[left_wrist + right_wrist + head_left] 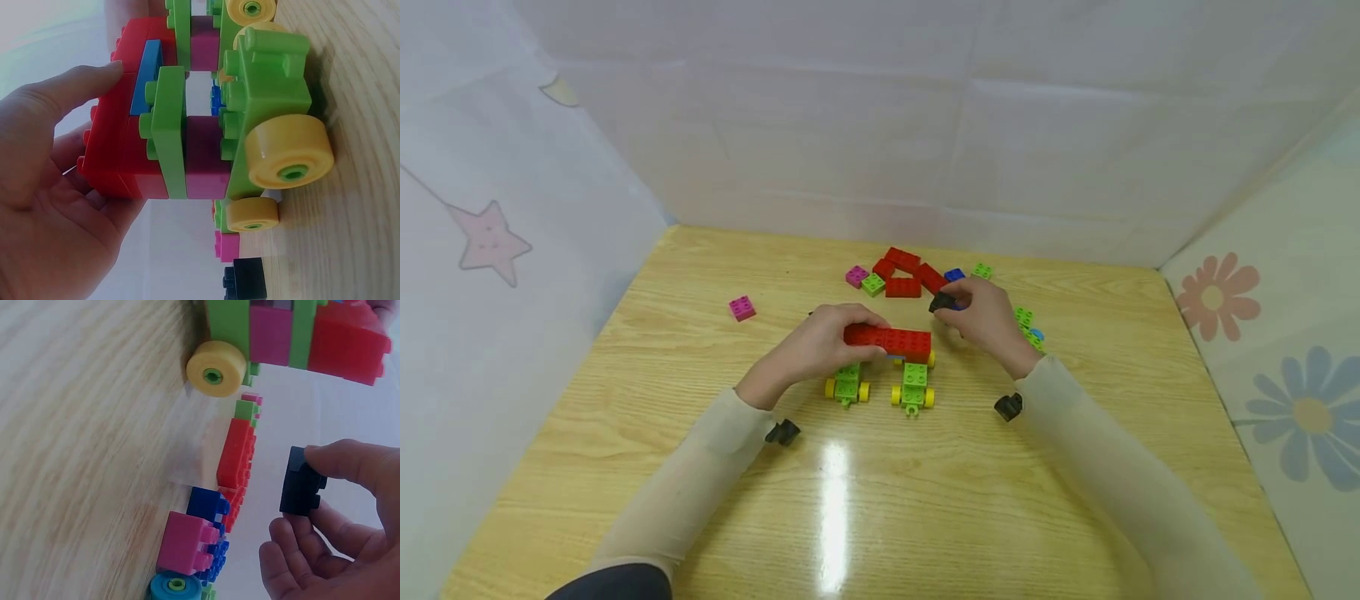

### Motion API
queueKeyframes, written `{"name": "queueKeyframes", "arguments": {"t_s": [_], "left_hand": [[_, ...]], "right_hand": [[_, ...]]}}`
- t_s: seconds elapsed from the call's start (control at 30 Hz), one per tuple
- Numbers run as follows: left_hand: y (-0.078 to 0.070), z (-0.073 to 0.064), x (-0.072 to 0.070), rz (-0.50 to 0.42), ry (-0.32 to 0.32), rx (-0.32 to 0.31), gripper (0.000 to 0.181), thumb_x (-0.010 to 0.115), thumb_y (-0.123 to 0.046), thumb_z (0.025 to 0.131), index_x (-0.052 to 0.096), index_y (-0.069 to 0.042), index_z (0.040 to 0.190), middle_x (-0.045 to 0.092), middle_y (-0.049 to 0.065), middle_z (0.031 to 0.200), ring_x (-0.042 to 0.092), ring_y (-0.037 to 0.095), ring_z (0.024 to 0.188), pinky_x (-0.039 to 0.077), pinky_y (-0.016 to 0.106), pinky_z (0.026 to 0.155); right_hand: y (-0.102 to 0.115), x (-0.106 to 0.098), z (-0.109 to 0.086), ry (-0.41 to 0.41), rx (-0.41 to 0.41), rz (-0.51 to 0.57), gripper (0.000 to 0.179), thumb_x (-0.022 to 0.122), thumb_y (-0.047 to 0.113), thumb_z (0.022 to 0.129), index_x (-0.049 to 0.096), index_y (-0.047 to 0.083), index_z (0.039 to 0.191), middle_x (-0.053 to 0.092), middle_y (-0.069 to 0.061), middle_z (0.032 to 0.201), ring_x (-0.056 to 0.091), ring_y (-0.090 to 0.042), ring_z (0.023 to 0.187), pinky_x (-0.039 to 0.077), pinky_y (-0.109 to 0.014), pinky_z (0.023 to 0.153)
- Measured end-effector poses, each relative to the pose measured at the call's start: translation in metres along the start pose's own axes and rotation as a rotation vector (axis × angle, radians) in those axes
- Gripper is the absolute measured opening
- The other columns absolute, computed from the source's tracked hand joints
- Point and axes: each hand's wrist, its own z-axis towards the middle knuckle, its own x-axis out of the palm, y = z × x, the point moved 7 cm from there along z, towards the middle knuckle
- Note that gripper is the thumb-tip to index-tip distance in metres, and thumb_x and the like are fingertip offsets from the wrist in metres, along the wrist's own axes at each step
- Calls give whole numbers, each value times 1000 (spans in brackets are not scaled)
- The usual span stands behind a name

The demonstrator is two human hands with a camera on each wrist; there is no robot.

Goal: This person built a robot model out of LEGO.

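My left hand (823, 343) grips the red bricks (910, 343) on top of a toy-brick vehicle, thumb on the near side. Beneath the red, the left wrist view shows a blue piece (147, 78), a green piece (170, 128) and a purple brick (207, 156). Lower down are green wheeled bases (913, 383) with yellow wheels (290, 152), standing on the table. To the right of the vehicle, my right hand (985, 321) pinches a small black brick (300, 487) between thumb and fingers, apart from the vehicle.
Loose red bricks (903, 287) lie behind the vehicle, by a green brick (873, 284) and a pink one (857, 276). Another pink brick (742, 308) sits at left. Blue, pink and green pieces (1024, 317) are around the right hand. A curtain (880, 150) hangs behind the table.
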Motion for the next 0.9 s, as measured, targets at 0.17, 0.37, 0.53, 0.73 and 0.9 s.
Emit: {"name": "queueKeyframes", "arguments": {"t_s": [0.17, 0.37, 0.53, 0.73, 0.9], "left_hand": [[0, 1, 1, -16, 5, 6, 32, 88, -23, 99, 79, -14, 129, 79, 1, 117, 67, 20, 95, 60, 38, 89], [-1, 3, 1, 8, 1, 16, 34, 88, -25, 99, 79, -14, 130, 79, 2, 119, 68, 21, 97, 60, 39, 90], [-5, 4, 1, 24, 11, 15, 39, 89, -27, 98, 79, -13, 133, 80, 3, 124, 69, 23, 102, 62, 43, 96], [-17, 11, 3, 66, 21, 44, 42, 86, -33, 101, 78, -12, 136, 80, 3, 131, 73, 24, 115, 63, 46, 107], [-26, 15, 5, 94, 29, 67, 42, 86, -34, 101, 79, -11, 136, 80, 5, 133, 74, 28, 121, 61, 48, 110]], "right_hand": [[1, -6, -12, 35, -47, 16, 42, 80, 28, 105, 73, 14, 144, 70, -9, 136, 69, -30, 115, 63, -40, 87], [3, -11, -27, 70, -98, 41, 41, 83, 26, 104, 74, 18, 143, 70, -8, 134, 71, -30, 117, 61, -51, 101], [8, -12, -39, 96, -119, 72, 42, 84, 25, 103, 73, 17, 142, 73, -8, 132, 71, -30, 115, 61, -51, 101], [17, -13, -49, 102, -134, 95, 43, 84, 27, 102, 74, 17, 142, 76, -7, 131, 73, -29, 115, 62, -51, 102], [23, -13, -53, 113, -141, 115, 41, 84, 23, 102, 74, 16, 141, 76, -7, 131, 74, -29, 119, 63, -54, 106]]}}
